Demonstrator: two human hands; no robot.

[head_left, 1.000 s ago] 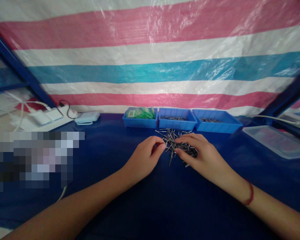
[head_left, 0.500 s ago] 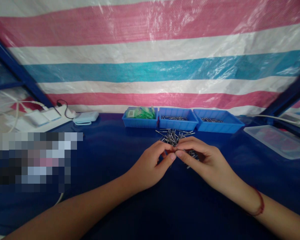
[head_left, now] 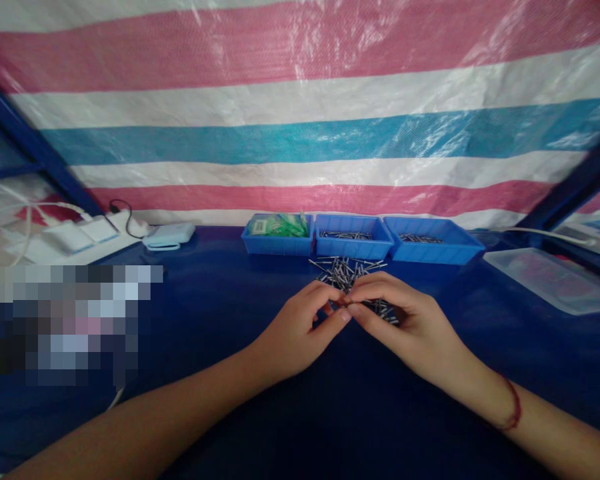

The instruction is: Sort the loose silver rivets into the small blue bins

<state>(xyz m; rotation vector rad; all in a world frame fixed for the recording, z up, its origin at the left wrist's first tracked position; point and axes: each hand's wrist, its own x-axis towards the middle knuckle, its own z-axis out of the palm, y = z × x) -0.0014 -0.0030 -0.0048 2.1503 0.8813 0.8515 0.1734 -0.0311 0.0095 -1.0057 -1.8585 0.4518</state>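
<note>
My left hand (head_left: 303, 327) and my right hand (head_left: 405, 310) meet at the fingertips over the dark blue table (head_left: 300, 413). Both are closed in a pinch, thumb against fingers. Whatever they pinch is too small and hidden to make out. Just behind and beneath the fingers lies a loose pile of thin metal pins (head_left: 343, 270) that look like blind rivets. Part of this pile is covered by my hands, and some of it shows under my right palm. A dark red cord bracelet (head_left: 515, 405) circles my right wrist.
Behind the pile stand a blue bin with green packets (head_left: 279, 247), a middle blue bin (head_left: 353, 249) and a right blue bin (head_left: 435, 252), the latter two holding metal pins. A clear plastic lid (head_left: 555, 280) lies right. Left are a power strip (head_left: 87, 241), a light blue case (head_left: 169, 236) and a blurred-out area.
The whole view has shifted slightly. My hands stay joined at the fingertips over the pile, with only a small change in finger position.
</note>
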